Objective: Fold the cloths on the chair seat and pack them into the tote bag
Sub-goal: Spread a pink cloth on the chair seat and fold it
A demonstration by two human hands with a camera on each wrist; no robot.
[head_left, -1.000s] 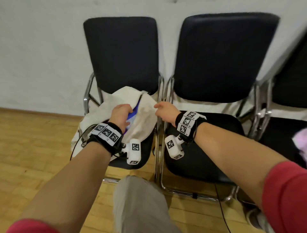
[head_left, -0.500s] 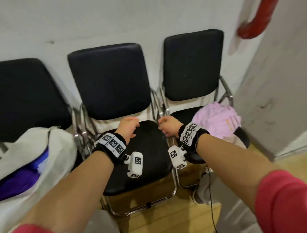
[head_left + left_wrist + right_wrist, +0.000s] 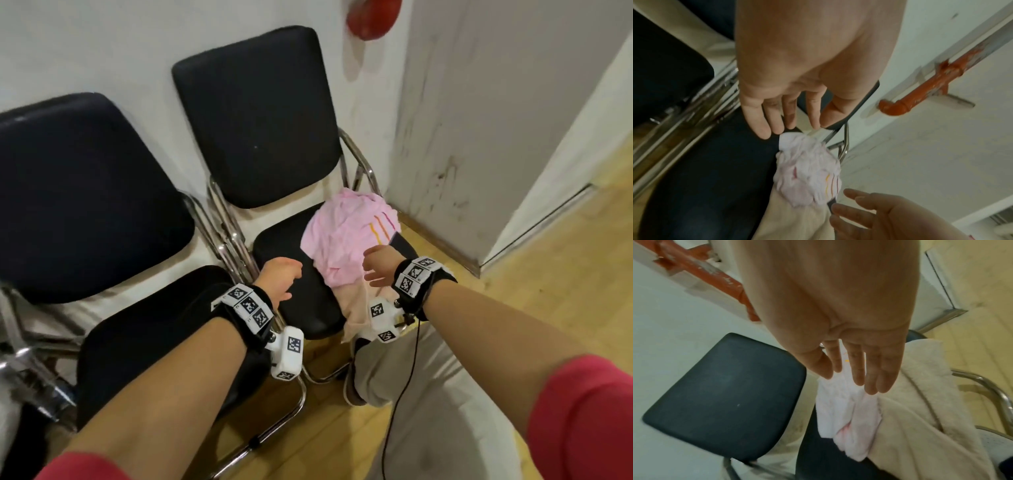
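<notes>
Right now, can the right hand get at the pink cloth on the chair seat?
Probably yes. The right hand hovers open beside the pink cloth, and nothing lies between them.

left hand: forearm stretched forward, fingers loosely extended, holding nothing | right hand: forearm stretched forward, fingers straight and spread, holding nothing

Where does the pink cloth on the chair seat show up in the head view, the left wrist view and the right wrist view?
Head: pink cloth lies right of centre on the right chair's seat, ahead of both hands.
Left wrist: pink cloth sits lower centre, below the left hand's fingers.
Right wrist: pink cloth sits centre-right, under the right hand's fingers.
Shared landmark: the beige cloth underneath it.
</notes>
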